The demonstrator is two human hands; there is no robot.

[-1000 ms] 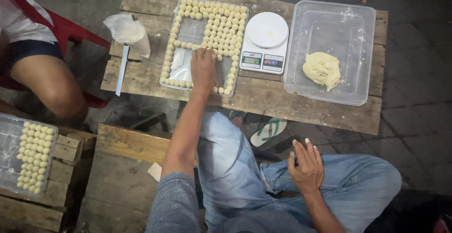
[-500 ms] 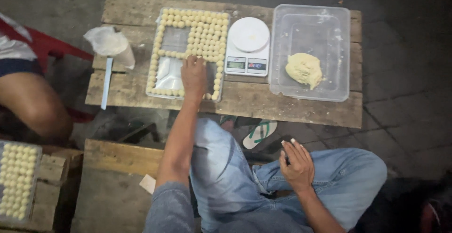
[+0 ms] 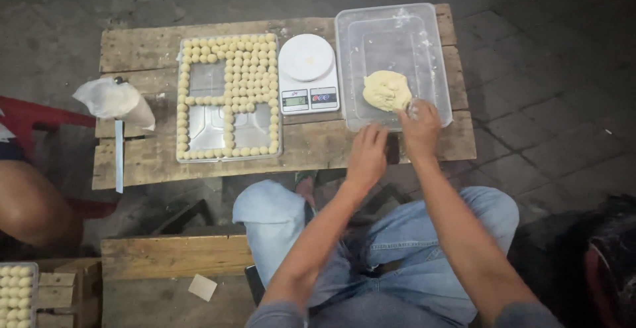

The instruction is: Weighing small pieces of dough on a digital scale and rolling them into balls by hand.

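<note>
A lump of pale yellow dough (image 3: 386, 90) lies in a clear plastic tub (image 3: 371, 23) at the right end of a wooden pallet table (image 3: 139, 50). My right hand (image 3: 420, 128) reaches over the tub's near rim, fingers bent down at the dough's right edge. My left hand (image 3: 368, 154) rests on the table just in front of the tub, fingers curled, nothing visibly in it. A metal tray (image 3: 211, 139) at the middle left holds rows of small dough balls (image 3: 245, 83). A white kitchen scale (image 3: 308, 73) stands between tray and tub.
A knotted white plastic bag (image 3: 114, 100) and a long thin white stick (image 3: 119, 156) lie at the table's left end. Another person's bare leg (image 3: 30, 205) is at the left. A second tray of dough balls (image 3: 16, 295) sits at the lower left on a wooden bench (image 3: 165, 255).
My left hand left the tray of dough balls and moved right to the tub's front. My right hand rose from my knee to the dough. The view shifted.
</note>
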